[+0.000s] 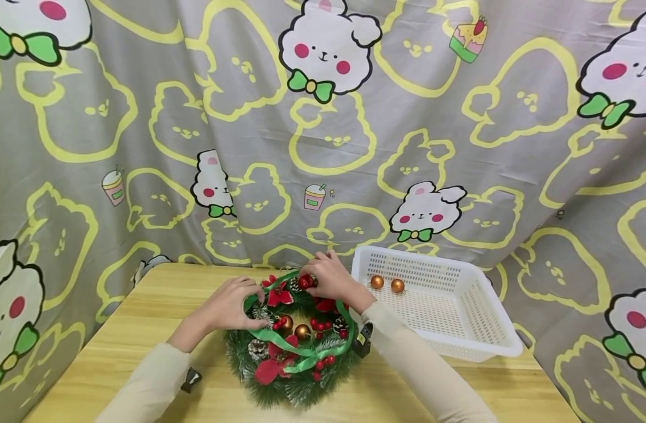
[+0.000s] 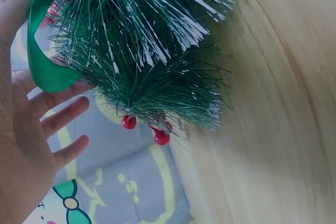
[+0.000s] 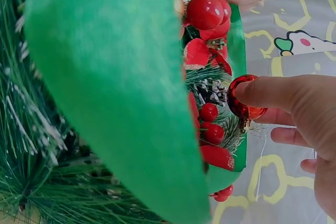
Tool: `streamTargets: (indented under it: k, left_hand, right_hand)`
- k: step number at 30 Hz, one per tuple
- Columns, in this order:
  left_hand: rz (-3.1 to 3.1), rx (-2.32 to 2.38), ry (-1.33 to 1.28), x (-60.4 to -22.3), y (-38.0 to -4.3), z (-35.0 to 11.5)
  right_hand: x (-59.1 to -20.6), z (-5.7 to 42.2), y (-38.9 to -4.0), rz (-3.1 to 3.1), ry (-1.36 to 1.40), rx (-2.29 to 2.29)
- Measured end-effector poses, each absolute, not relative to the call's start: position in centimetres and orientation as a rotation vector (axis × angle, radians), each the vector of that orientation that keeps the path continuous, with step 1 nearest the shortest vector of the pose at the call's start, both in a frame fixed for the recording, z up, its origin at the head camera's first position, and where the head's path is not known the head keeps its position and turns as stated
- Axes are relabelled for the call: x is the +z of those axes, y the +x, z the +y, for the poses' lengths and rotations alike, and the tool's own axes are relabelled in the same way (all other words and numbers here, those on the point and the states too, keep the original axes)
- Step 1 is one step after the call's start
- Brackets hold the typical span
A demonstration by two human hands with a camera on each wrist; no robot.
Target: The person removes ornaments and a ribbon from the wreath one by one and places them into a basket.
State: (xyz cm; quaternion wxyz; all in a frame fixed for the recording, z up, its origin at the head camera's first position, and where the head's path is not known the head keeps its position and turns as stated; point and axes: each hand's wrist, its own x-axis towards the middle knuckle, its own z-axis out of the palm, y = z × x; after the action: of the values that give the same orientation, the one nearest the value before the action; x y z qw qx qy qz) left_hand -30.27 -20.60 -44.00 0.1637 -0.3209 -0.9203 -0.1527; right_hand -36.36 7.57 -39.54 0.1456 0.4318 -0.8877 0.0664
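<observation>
Ribbon [image 3: 110,93] crosses wreath [image 1: 323,385] | basket [image 1: 434,311] nearby, two baubles [image 1: 397,285] inside | curtain [image 1: 249,141] behind

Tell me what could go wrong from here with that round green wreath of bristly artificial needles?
The shiny red ball ornament could slip, since the right hand pinches its smooth, rounded surface. The glossy green ribbon loops loosely about the round green wreath, right by the left hand, so it might snag a finger and pull decorations askew.
</observation>
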Motion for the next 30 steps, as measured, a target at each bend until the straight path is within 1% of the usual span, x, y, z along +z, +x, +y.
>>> streamTargets:
  k: [7,15,19,26,30]
  left_hand:
    - [-2.633,-0.410,-0.907,-44.2,-30.1,-20.6]
    - [-2.651,-0.402,-0.894,-44.1,-30.1,-20.4]
    - [-2.650,-0.400,-0.891,-44.1,-30.1,-20.4]
    - [-2.641,-0.393,-0.897,-44.1,-30.1,-20.3]
    - [-2.633,-0.391,-0.902,-44.2,-30.1,-20.2]
  right_hand:
    - [-39.2,8.1,-36.5,-2.570,1.253,0.201]
    - [-38.3,9.0,-36.6,-2.629,1.204,0.266]
    - [-38.1,9.2,-36.7,-2.658,1.205,0.376]
    - [-38.0,9.2,-36.9,-2.711,1.220,0.705]
    - [-37.7,9.1,-37.0,-2.709,1.176,0.808]
